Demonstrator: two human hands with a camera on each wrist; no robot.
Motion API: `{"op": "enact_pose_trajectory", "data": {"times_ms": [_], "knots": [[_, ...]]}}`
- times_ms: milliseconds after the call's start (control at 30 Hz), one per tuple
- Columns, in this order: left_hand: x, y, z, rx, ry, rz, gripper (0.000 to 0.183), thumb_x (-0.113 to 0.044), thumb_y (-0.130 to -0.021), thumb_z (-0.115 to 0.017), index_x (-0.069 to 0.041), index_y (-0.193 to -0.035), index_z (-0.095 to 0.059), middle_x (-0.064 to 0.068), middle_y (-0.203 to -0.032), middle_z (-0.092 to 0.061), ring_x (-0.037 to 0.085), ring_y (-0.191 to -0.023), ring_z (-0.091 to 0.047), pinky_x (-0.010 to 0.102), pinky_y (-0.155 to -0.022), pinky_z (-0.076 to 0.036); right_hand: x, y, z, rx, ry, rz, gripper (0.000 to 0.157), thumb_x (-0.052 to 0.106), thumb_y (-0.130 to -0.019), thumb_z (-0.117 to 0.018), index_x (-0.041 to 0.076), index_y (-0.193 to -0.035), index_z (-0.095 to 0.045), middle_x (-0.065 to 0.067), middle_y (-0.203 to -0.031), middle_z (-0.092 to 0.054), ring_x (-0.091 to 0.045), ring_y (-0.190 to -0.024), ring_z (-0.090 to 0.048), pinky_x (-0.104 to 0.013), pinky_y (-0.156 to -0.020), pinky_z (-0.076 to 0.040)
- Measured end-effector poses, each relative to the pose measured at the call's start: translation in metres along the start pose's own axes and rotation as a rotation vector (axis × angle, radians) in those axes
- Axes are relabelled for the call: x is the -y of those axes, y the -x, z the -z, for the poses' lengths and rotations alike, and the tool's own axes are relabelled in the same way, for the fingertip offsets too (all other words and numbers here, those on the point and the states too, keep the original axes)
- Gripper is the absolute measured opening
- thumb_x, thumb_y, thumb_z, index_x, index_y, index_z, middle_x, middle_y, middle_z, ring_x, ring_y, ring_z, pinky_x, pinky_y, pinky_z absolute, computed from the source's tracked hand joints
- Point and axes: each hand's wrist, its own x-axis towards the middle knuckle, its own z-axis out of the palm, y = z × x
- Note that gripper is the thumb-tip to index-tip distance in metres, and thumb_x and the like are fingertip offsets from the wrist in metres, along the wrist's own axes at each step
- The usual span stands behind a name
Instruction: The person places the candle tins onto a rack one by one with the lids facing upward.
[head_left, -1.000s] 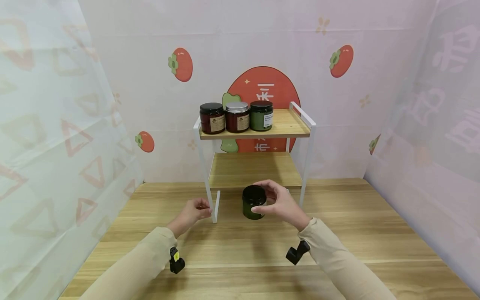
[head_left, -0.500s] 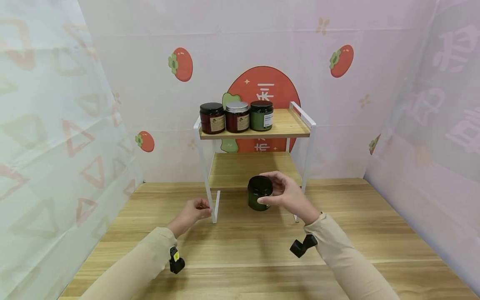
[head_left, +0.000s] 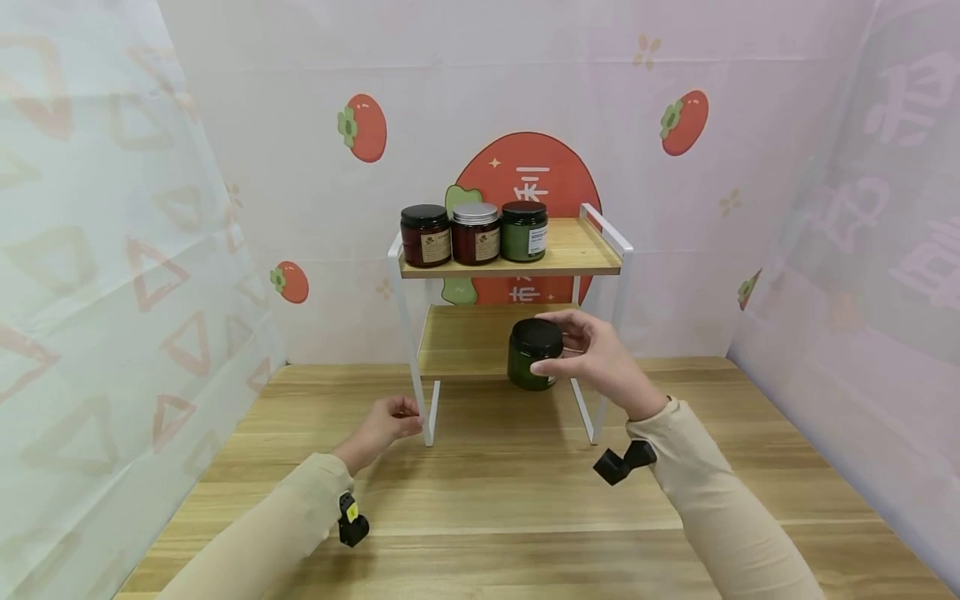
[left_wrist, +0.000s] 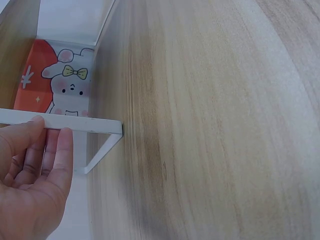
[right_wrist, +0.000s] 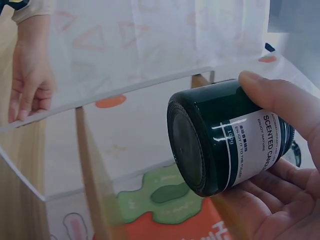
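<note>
My right hand (head_left: 600, 358) grips a dark green scented candle jar (head_left: 531, 367) with a black lid, thumb on one side and fingers on the other. The jar is in the air in front of the lower shelf (head_left: 465, 333) of a two-tier rack. In the right wrist view, the white label of the candle jar (right_wrist: 225, 135) faces the camera, and the jar's base points left. My left hand (head_left: 382, 429) pinches the rack's white front left leg (head_left: 417, 392) low down; the left wrist view shows thumb and fingertips at this white bar (left_wrist: 75, 123).
On the upper shelf (head_left: 577, 250) two brown candle jars, one black-lidded (head_left: 426, 237) and one silver-lidded (head_left: 476, 236), stand in a row with a green jar (head_left: 523, 233). The rack stands on a wooden table (head_left: 480, 517), with printed cloth (head_left: 262, 192) behind and at the sides.
My right hand has lifted the scented candle jar up and to the right, from below the lower shelf's front edge to about its height. The left hand has stayed at the rack leg.
</note>
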Motion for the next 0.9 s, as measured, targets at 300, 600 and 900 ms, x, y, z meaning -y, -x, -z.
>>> {"op": "enact_pose_trajectory", "data": {"times_ms": [300, 600, 900], "knots": [[-0.005, 0.002, 0.0, 0.002, -0.02, 0.001, 0.017, 0.002, -0.093, -0.059, 0.013, -0.105, -0.052, 0.011, -0.096, -0.058, 0.027, -0.096, -0.063, 0.038, -0.092, -0.057, 0.042, -0.011, 0.022, -0.018, 0.042, -0.013, 0.061, 0.008, -0.076, -0.082, 0.006, -0.13, -0.054, -0.008, -0.119, -0.066, -0.01, -0.1, -0.067, -0.023, -0.079, -0.059], [-0.005, 0.002, 0.0, -0.004, -0.009, 0.004, 0.016, 0.004, -0.093, -0.059, 0.013, -0.104, -0.051, 0.011, -0.096, -0.059, 0.027, -0.096, -0.063, 0.035, -0.091, -0.058, 0.079, -0.033, 0.049, -0.108, 0.082, 0.048, 0.057, 0.004, -0.077, -0.079, 0.005, -0.129, -0.056, 0.003, -0.111, -0.069, -0.007, -0.093, -0.069, -0.02, -0.077, -0.058], [-0.005, 0.002, -0.001, -0.004, -0.014, 0.005, 0.021, 0.005, -0.093, -0.057, 0.017, -0.107, -0.048, 0.017, -0.1, -0.059, 0.028, -0.098, -0.063, 0.035, -0.09, -0.058, 0.104, -0.052, 0.076, -0.184, 0.044, 0.101, 0.055, 0.005, -0.077, -0.08, 0.005, -0.127, -0.056, 0.003, -0.112, -0.068, -0.008, -0.097, -0.067, -0.015, -0.08, -0.056]]}}
